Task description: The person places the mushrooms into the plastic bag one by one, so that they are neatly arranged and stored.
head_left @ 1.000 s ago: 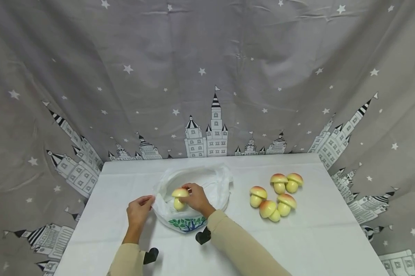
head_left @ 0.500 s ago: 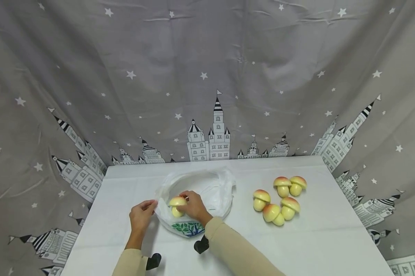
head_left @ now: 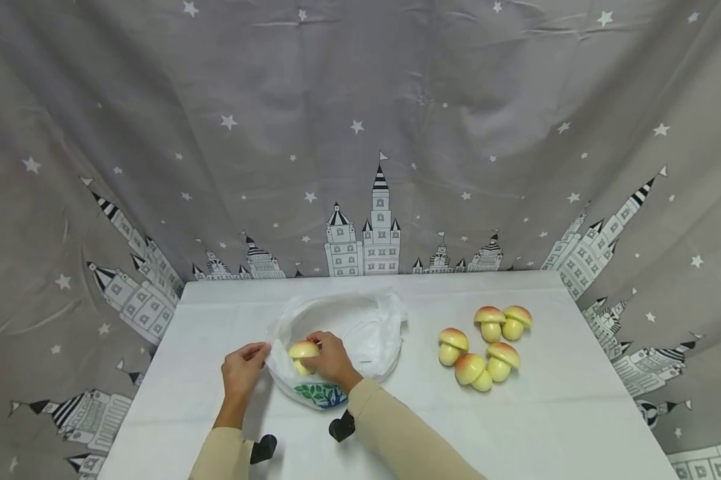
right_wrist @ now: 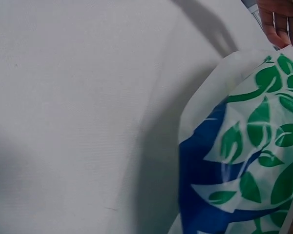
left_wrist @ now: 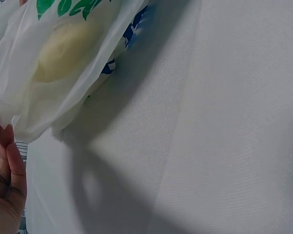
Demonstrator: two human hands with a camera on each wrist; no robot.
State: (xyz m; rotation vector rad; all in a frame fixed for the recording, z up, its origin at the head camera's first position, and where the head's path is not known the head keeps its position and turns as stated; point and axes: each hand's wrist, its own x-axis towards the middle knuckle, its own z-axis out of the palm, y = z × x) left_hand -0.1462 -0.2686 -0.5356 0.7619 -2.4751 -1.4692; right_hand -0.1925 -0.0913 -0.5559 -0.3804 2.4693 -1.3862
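Observation:
A white plastic bag (head_left: 387, 340) printed with a green-and-blue tree lies with its mouth open in the head view. My left hand (head_left: 241, 375) pinches the left edge of its mouth. Inside the opening, near that edge, my right hand (head_left: 333, 362) grips a toy mushroom (head_left: 303, 349) with a yellow stem and reddish cap. Through the thin film the left wrist view shows a pale yellow shape (left_wrist: 63, 53), with the left hand (left_wrist: 7, 170) below it. Printed bag (right_wrist: 249, 146) fills the right of the right wrist view; the right hand is mostly hidden there.
Several similar mushrooms (head_left: 503, 361) lie grouped on the right side of the white-covered table (head_left: 552, 413). Behind the table hangs a grey curtain (head_left: 360, 87) with stars and castles. Each sleeve carries a black wrist mount (head_left: 263, 449).
My right hand has carried the mushroom slightly left, closer to the bag's left edge. The left hand keeps its pinch on the bag. The head view has shifted slightly.

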